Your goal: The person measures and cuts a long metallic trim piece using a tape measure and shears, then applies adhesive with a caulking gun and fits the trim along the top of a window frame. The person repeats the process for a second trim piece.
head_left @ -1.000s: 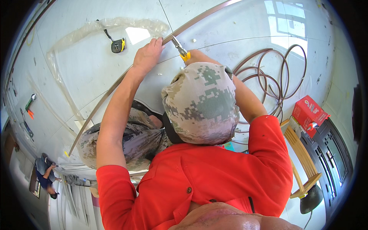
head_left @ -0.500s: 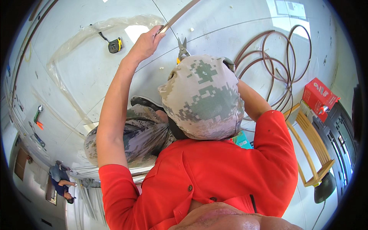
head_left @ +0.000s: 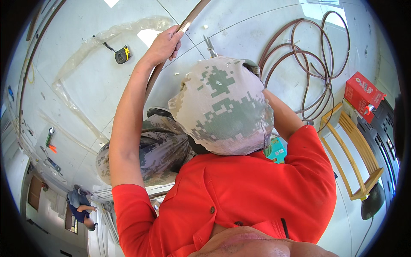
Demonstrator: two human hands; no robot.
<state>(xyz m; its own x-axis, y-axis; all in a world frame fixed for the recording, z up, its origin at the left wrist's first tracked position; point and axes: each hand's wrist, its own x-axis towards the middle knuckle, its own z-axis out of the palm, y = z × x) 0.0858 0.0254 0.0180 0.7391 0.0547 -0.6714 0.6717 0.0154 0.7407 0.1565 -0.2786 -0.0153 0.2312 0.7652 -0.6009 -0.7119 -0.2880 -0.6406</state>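
The left hand point(head_left: 165, 43) is closed around a long brown strip point(head_left: 193, 15), fingers wrapped over it just left of the pliers point(head_left: 210, 46) whose tips show above the camouflage hat point(head_left: 222, 107). The right hand is hidden behind that hat, so I cannot tell its grip. A tape measure point(head_left: 122, 55) lies on the floor well left of the pliers, and coiled brown hose point(head_left: 308, 55) lies to their right.

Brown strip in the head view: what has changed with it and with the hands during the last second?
The left hand, gripping the long brown curved strip throughout, raised it, so it now runs more steeply. The grey pliers rose too; their yellow handle is now hidden behind the camouflage hat. The yellow tape measure and coiled brown hose stayed on the floor.
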